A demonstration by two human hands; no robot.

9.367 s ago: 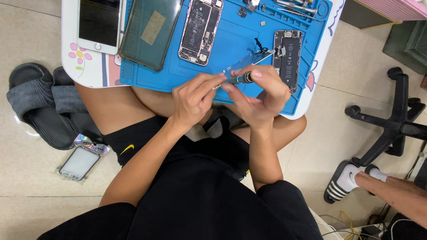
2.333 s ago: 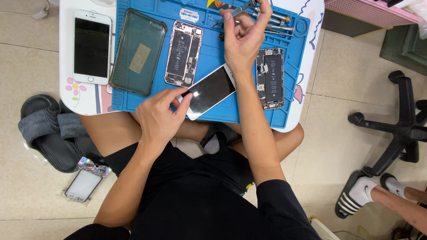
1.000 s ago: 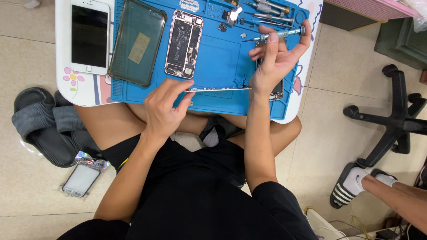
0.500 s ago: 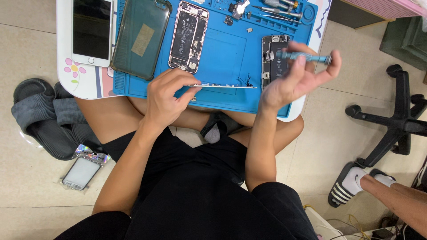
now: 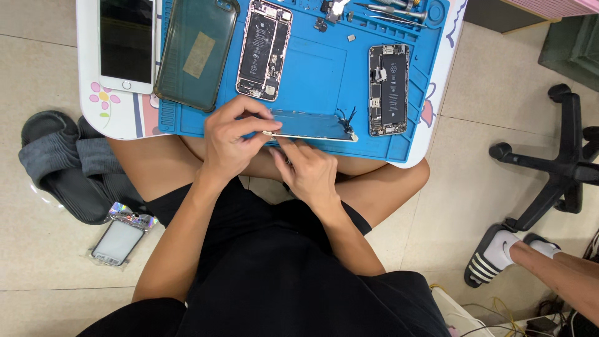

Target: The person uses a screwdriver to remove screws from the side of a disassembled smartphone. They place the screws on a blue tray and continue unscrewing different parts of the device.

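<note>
Currently: detached screen panel (image 5: 310,126) held on edge over the near side of the blue mat (image 5: 315,68), tilted, with loose flex cables at its right end. Left hand (image 5: 232,145) pinched on the panel's left end, thumb and fingers closed on it. Right hand (image 5: 307,170) under the panel's near edge, fingertips touching it; closed grip or mere support cannot be told.

Done, judging by the layout: panel fully free of any body. Two opened phone bodies on the mat, insides exposed: one (image 5: 263,49) up and left of the panel, one (image 5: 387,88) just beside its right end. Which body the panel belongs to: not clear. Left, by the look of it: both bodies open, nothing refitted.

Further out: dark clear case (image 5: 197,52) at the mat's left edge; intact white phone (image 5: 126,43) on the bench (image 5: 118,118); small tools (image 5: 390,10) along the mat's far rim. On the floor: packaged screen (image 5: 118,241), dark slippers (image 5: 68,165), chair base (image 5: 555,159), another person's foot in a striped sandal (image 5: 499,256).
</note>
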